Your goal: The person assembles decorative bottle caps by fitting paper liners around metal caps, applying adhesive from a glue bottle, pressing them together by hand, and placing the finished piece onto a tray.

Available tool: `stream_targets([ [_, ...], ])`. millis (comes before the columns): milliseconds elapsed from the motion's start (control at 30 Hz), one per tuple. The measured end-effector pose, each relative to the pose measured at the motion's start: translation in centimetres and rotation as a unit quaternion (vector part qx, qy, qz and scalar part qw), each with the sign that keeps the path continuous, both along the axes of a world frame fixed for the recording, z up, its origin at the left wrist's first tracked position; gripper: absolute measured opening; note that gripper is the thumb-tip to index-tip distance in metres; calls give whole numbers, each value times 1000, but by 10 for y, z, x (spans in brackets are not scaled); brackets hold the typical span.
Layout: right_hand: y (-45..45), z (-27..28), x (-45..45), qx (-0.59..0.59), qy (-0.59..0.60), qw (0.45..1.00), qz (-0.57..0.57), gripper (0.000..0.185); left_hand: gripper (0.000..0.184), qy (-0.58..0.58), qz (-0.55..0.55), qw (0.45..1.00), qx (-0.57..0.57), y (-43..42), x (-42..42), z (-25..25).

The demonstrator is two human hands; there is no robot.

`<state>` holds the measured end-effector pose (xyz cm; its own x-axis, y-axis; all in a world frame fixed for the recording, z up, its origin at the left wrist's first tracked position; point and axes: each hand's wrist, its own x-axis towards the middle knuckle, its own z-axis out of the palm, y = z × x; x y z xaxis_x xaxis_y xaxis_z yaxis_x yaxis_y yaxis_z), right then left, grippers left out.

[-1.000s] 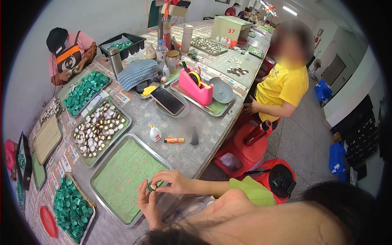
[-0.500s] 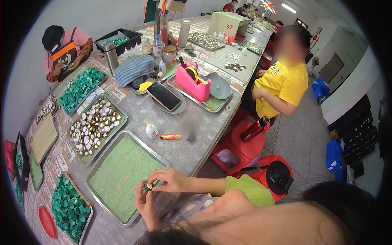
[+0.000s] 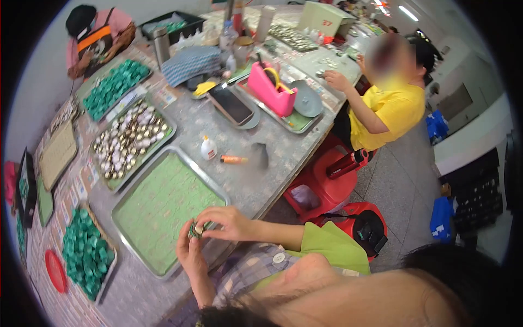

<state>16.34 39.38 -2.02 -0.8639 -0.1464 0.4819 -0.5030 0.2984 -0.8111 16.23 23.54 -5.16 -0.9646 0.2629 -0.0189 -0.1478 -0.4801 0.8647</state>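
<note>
A small round dark-green piece with a pale centre point(image 3: 196, 230) sits between the fingertips of both hands. My left hand point(image 3: 192, 259) grips it from the left and below. From the right, my right hand point(image 3: 229, 224) pinches it, with the fingers bent over. Both hands are above the near right rim of a metal tray with a green lining point(image 3: 163, 207). Green cups point(image 3: 87, 253) fill a tray at lower left. Round metallic and pale pieces point(image 3: 128, 139) lie heaped in another tray beyond the lined one.
A white glue bottle point(image 3: 208, 147), an orange tube point(image 3: 234, 159), a phone point(image 3: 231, 103) and a pink tape dispenser point(image 3: 271, 90) are on the table. A co-worker in yellow point(image 3: 389, 117) is at the right, another in pink point(image 3: 101, 38) at upper left. Red stools point(image 3: 332, 185) stand beside the table.
The view has shifted and tilted slightly. The co-worker in yellow has raised a hand over the table. Both my hands still hold the small piece.
</note>
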Motion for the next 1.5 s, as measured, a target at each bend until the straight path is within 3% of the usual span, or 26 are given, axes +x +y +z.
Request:
stream_targets([
  [233, 3, 13, -6, 36, 5, 999, -26, 22, 35, -110, 16, 989, 97, 14, 0, 17],
  [300, 2, 12, -5, 45, 6, 999, -27, 22, 39, -103, -18, 993, 61, 9, -1, 11],
  [400, 0, 8, -6, 57, 14, 998, -11, 23, 31, -169, -9, 985, -42, 14, -6, 48],
  [500, -1, 10, -4, 78, 22, 996, -29, 24, 33, -193, 8, 981, 34, 12, -2, 39],
  [900, 0, 7, -2, 79, 25, 996, -24, 24, 36, -140, -39, 986, 86, 5, 1, 18],
  [1500, 1, 6, 0, 61, 17, 998, -27, 26, 37, -118, -26, 990, 72, 5, 3, 17],
])
